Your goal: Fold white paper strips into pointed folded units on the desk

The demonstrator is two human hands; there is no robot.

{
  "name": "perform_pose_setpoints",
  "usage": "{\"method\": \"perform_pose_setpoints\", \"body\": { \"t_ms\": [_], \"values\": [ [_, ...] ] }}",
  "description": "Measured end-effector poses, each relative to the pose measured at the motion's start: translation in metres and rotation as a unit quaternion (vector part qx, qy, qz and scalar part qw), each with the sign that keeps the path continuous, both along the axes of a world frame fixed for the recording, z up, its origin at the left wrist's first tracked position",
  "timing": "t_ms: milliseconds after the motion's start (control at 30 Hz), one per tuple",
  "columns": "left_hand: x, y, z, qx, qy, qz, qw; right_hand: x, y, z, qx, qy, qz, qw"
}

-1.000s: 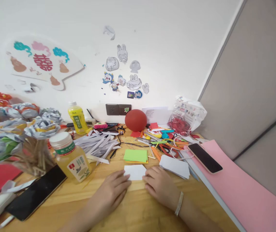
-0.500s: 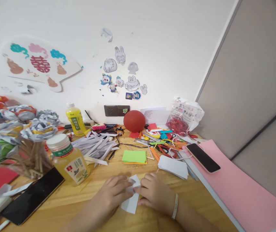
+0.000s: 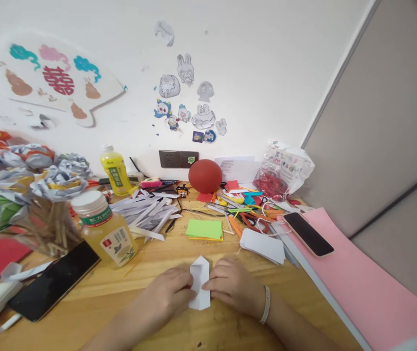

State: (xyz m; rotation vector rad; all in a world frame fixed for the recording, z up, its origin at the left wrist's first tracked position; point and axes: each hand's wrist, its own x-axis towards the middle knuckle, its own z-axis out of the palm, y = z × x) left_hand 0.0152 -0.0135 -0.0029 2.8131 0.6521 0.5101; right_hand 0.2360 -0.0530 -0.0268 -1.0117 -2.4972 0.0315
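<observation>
Looks like we're mid-fold: white paper [image 3: 198, 274] sits on our side of the green paper stack [image 3: 204, 228], left hand [image 3: 174, 291] pinching one long edge, right hand [image 3: 234, 287] the other. Next move likely calls for aligned edges, firm creasing.
</observation>
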Motion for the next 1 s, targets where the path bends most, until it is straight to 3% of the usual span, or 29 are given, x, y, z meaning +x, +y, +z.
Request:
{"method": "perform_pose_setpoints", "body": {
  "t_ms": [200, 500, 767, 1000],
  "values": [
    [0.0004, 0.0007, 0.0094, 0.031, -0.004, -0.1, 0.995, 0.0045, 0.0006, 0.0004, -0.034, 0.013, 0.001, 0.999],
    [0.0014, 0.0011, 0.0088, 0.054, 0.005, -0.119, 0.991, 0.0081, 0.0003, 0.0066, -0.108, 0.012, 0.026, 0.994],
    [0.002, -0.0016, 0.0088, 0.088, 0.013, -0.111, 0.99, 0.0099, 0.0001, 0.006, -0.112, 0.016, 0.016, 0.993],
    [0.0048, -0.0027, 0.002, 0.011, -0.02, -0.09, 0.996, 0.0063, 0.0007, 0.0022, -0.173, 0.117, 0.01, 0.978]
  ]
}}
